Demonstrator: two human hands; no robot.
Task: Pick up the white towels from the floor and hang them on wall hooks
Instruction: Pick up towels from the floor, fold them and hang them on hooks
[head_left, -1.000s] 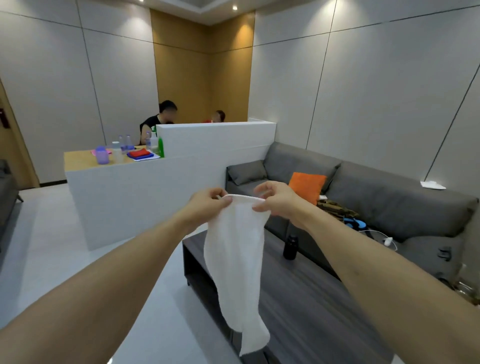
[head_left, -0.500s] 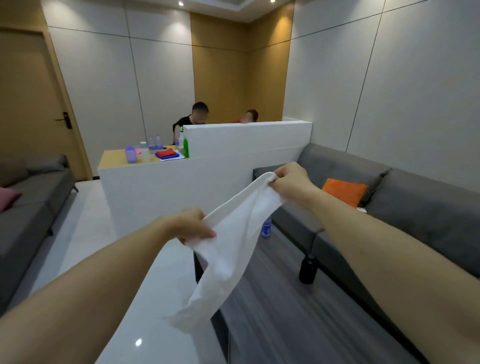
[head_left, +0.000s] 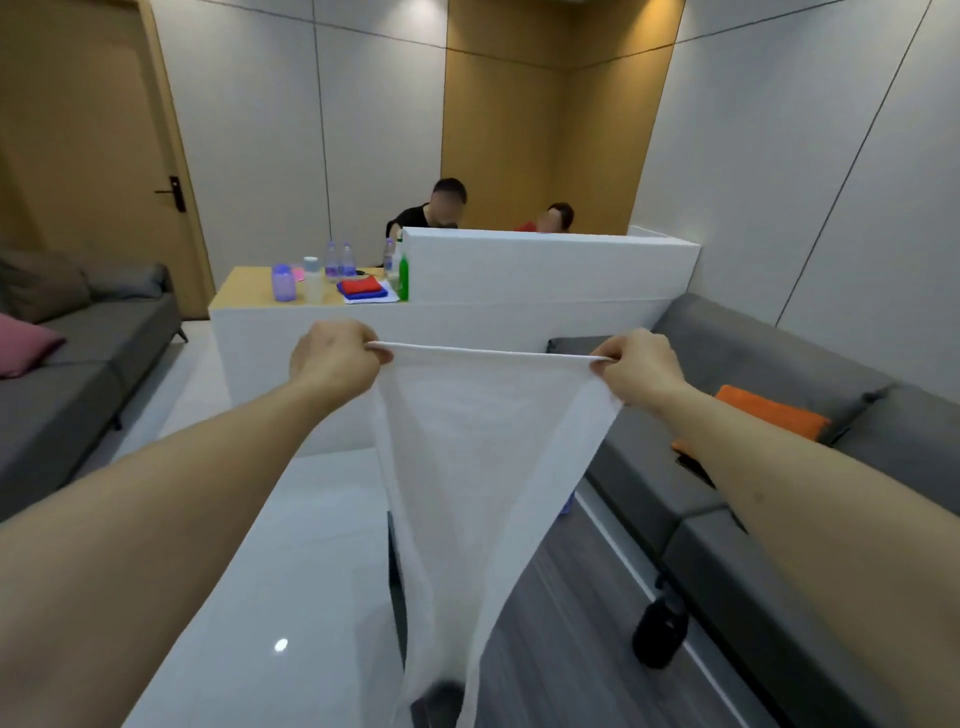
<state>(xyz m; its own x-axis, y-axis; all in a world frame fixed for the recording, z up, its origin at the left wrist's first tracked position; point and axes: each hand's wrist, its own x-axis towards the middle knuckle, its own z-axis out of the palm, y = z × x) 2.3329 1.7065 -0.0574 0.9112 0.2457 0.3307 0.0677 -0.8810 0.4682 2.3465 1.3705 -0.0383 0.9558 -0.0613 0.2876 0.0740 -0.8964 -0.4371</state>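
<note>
The bottom of the white towel (head_left: 483, 467) runs off the lower edge, so its end cannot be seen. The towel hides part of the dark table (head_left: 561, 649) behind it. A white wall (head_left: 545, 265) hides most of two people (head_left: 431, 210) sitting behind it. A dark thing on the floor (head_left: 660, 634) is blurry, maybe a bottle. Both arms are cut off at the edges.

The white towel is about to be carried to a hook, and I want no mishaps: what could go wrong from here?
The white towel is pinched only at its top corners by the left hand and right hand, so a corner may slip. Its narrow tail hangs low and could drag or snag on the dark table. No hook is visible yet.
</note>
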